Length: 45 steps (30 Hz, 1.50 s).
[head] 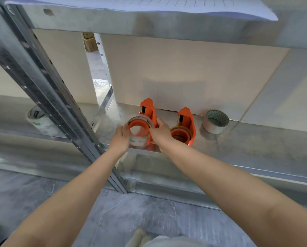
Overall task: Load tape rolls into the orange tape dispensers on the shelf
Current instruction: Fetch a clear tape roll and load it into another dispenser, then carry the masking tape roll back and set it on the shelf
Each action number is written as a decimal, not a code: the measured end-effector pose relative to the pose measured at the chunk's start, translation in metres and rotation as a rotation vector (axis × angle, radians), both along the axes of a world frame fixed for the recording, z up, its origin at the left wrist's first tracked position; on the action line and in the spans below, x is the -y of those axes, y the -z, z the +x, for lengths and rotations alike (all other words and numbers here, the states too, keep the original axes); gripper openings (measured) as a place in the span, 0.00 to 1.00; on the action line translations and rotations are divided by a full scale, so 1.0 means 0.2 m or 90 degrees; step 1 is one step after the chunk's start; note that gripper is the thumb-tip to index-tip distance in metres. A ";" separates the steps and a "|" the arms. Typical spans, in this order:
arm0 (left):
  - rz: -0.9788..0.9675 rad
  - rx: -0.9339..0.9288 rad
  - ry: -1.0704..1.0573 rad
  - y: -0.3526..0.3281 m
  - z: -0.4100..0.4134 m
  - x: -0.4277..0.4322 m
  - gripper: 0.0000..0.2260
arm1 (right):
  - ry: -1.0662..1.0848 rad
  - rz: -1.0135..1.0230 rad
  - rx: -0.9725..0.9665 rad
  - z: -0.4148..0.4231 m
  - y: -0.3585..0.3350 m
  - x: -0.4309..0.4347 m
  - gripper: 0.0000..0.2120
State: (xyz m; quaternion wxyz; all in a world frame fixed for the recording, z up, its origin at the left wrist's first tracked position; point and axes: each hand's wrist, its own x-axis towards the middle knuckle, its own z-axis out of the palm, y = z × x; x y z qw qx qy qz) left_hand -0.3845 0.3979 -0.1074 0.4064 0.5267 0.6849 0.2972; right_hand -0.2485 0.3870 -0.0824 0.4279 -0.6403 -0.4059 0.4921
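Note:
Two orange tape dispensers stand side by side on the metal shelf [256,139]. The left dispenser [148,107] carries a clear tape roll [140,140] around its orange hub. My left hand [120,138] grips that roll from the left side. My right hand [160,131] holds the left dispenser's body on the right. The right dispenser [186,120] has a brownish tape roll [182,130] seated on its hub, and nobody touches it.
A white tape roll [216,122] lies on the shelf to the right of the dispensers. Another clear roll [39,120] sits far left behind the slanted steel upright [47,97]. An upper shelf [149,20] overhangs. Beige boards line the back.

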 end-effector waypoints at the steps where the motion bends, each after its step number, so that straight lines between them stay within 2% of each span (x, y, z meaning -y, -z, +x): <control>1: -0.012 -0.022 -0.004 0.02 -0.02 -0.01 0.23 | -0.005 0.000 0.016 -0.02 0.03 -0.01 0.14; 4: 0.014 -0.072 -0.070 0.06 -0.04 -0.04 0.19 | -0.032 0.009 0.078 -0.06 0.08 -0.03 0.20; 7: 0.020 -0.162 -0.092 0.10 -0.06 -0.04 0.24 | -0.067 0.000 0.143 -0.09 0.10 -0.04 0.23; 11: 0.026 -0.283 -0.049 0.11 -0.06 -0.07 0.21 | -0.078 -0.036 0.099 -0.03 0.08 -0.03 0.22; 13: 0.090 -0.236 -0.088 0.05 -0.01 -0.08 0.19 | -0.068 -0.025 0.067 0.05 0.00 -0.03 0.25; 15: 0.203 -0.179 -0.096 -0.05 0.11 -0.08 0.18 | -0.016 0.028 0.014 0.18 -0.11 -0.06 0.24; 17: 0.284 -0.088 -0.002 -0.15 0.31 -0.07 0.18 | 0.065 0.073 -0.021 0.36 -0.20 -0.07 0.19; 19: 0.295 -0.002 0.147 -0.23 0.53 -0.04 0.20 | 0.134 0.101 -0.044 0.55 -0.26 -0.06 0.15; 22: 0.222 0.085 0.287 -0.29 0.84 0.00 0.22 | 0.196 0.102 0.002 0.81 -0.22 -0.01 0.18; 26: 0.004 0.222 0.245 -0.27 1.15 0.02 0.28 | 0.192 0.025 0.161 1.08 -0.07 0.08 0.31; 28: -0.037 0.242 0.192 -0.21 1.26 0.00 0.28 | 0.171 -0.013 0.179 1.16 0.02 0.10 0.37; 30: -0.044 0.260 0.132 -0.15 1.32 -0.01 0.25 | 0.145 -0.028 0.149 1.21 0.10 0.10 0.38; 33: -0.072 0.308 0.102 -0.07 1.37 -0.02 0.29 | 0.105 -0.006 0.099 1.22 0.18 0.10 0.33; 36: -0.058 0.316 0.095 -0.02 1.41 -0.01 0.23 | 0.100 0.023 0.086 1.23 0.21 0.09 0.31; 41: 0.023 0.215 0.115 -0.04 1.47 0.10 0.24 | 0.175 0.079 0.100 1.24 0.23 0.15 0.29; 45: 0.089 0.232 0.197 -0.12 1.58 0.18 0.19 | 0.279 0.090 0.150 1.34 0.19 0.28 0.32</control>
